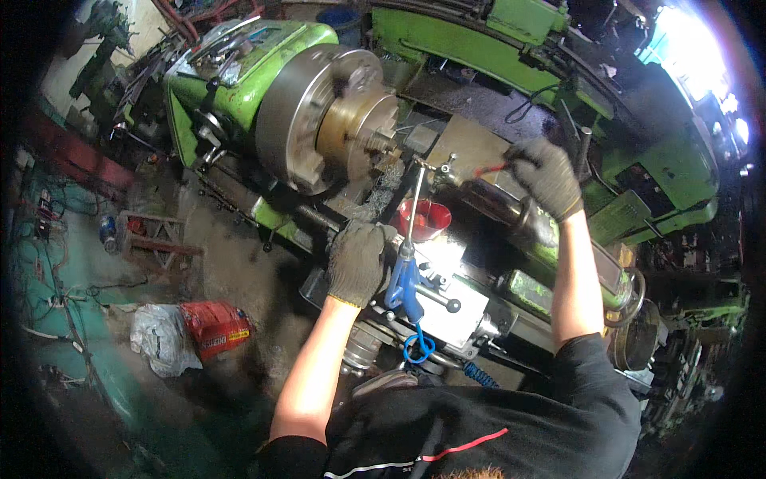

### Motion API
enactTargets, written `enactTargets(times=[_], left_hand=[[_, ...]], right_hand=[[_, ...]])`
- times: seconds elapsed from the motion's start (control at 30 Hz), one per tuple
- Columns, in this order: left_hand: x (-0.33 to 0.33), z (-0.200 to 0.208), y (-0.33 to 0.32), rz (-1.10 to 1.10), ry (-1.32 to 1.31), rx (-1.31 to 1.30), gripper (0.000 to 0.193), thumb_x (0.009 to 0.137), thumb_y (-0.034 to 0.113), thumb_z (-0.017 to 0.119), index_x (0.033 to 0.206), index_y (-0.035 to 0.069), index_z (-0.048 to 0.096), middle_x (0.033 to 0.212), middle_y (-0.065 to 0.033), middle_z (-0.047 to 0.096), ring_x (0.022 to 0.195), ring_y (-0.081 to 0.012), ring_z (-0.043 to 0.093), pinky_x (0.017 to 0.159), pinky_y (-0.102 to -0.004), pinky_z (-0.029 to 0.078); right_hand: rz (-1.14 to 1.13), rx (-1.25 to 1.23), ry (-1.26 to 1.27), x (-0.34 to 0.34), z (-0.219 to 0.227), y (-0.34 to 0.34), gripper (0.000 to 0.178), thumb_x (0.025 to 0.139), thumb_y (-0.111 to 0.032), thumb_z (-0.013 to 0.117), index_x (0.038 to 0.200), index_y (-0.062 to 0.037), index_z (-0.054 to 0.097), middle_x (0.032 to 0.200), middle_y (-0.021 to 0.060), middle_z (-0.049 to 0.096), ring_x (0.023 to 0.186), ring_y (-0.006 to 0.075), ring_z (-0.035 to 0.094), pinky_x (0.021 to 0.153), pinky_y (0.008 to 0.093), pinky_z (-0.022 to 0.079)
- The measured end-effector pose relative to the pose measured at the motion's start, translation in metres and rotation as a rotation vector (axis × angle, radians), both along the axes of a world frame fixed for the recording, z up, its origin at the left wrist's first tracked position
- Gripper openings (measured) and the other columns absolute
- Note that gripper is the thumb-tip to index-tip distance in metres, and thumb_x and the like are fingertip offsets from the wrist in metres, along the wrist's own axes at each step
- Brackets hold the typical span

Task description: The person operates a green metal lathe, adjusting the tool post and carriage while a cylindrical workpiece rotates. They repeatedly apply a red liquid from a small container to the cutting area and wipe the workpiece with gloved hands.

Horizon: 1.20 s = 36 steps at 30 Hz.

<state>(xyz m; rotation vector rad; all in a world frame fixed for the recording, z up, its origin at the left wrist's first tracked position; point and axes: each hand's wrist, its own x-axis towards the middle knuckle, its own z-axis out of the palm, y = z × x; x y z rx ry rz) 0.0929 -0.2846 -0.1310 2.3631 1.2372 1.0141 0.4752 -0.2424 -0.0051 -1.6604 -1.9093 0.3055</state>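
Jutting leftward from the closed right grip (546, 179), one slim red tool (490, 169) lies right of the lathe chuck (289, 120); left grip (358, 262) curls beside the blue air gun (404, 289), contents hidden.

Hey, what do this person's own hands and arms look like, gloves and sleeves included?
The left hand and right hand wear dark grey-brown gloves with a thin yellowish edge at the wrist. The forearms are bare, below short black sleeves without visible markings.
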Motion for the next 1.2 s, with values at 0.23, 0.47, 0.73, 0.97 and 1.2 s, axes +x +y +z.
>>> enactTargets(times=[0.23, 0.47, 0.73, 0.97, 1.2], left_hand=[[-0.003, -0.005, 0.004, 0.061, 0.062, 0.056, 0.015, 0.094, 0.015, 0.070, 0.106, 0.009, 0.077, 0.099, -0.0197, 0.074, 0.099, -0.0448, 0.070, 0.087, -0.0558, 0.055], [0.006, -0.021, 0.013, -0.006, -0.010, 0.068, 0.018, 0.096, 0.018, 0.070, 0.108, 0.009, 0.078, 0.102, -0.0196, 0.076, 0.101, -0.0441, 0.073, 0.088, -0.0563, 0.058], [0.001, -0.027, 0.021, -0.011, -0.032, -0.065, 0.022, 0.100, 0.021, 0.067, 0.114, 0.008, 0.079, 0.110, -0.0214, 0.078, 0.104, -0.0438, 0.075, 0.090, -0.0531, 0.058], [0.006, -0.001, 0.009, 0.086, 0.019, -0.130, 0.026, 0.103, 0.021, 0.060, 0.110, 0.007, 0.081, 0.109, -0.0218, 0.079, 0.107, -0.0411, 0.076, 0.092, -0.0493, 0.059], [-0.017, -0.041, 0.029, 0.062, 0.217, 0.049, 0.024, 0.099, 0.024, 0.067, 0.112, 0.011, 0.081, 0.110, -0.0155, 0.081, 0.104, -0.0367, 0.078, 0.090, -0.0474, 0.061]], right_hand=[[-0.161, -0.242, -0.294, -0.078, -0.086, -0.033, 0.038, 0.093, -0.026, 0.078, 0.130, -0.0150, 0.080, 0.117, 0.0188, 0.080, 0.111, 0.0412, 0.076, 0.098, 0.0522, 0.061], [-0.361, 0.081, -0.015, -0.085, -0.102, -0.149, 0.041, 0.102, -0.035, 0.074, 0.137, -0.0128, 0.077, 0.129, 0.0192, 0.078, 0.122, 0.0390, 0.074, 0.106, 0.0485, 0.059], [-0.946, -0.063, -0.045, -0.048, -0.108, -0.377, 0.039, 0.099, -0.032, 0.074, 0.129, -0.0074, 0.079, 0.125, 0.0204, 0.078, 0.120, 0.0398, 0.073, 0.107, 0.0471, 0.057], [-1.256, -0.184, -0.076, 0.086, -0.118, -0.452, 0.055, 0.087, -0.042, 0.081, 0.124, -0.0015, 0.079, 0.127, 0.0296, 0.077, 0.122, 0.0493, 0.071, 0.103, 0.0527, 0.057], [-0.748, -0.038, 0.048, 0.254, -0.135, -0.382, 0.102, 0.076, -0.006, 0.088, 0.169, -0.0140, 0.045, 0.156, 0.0172, 0.066, 0.146, 0.0338, 0.061, 0.124, 0.0415, 0.046]])
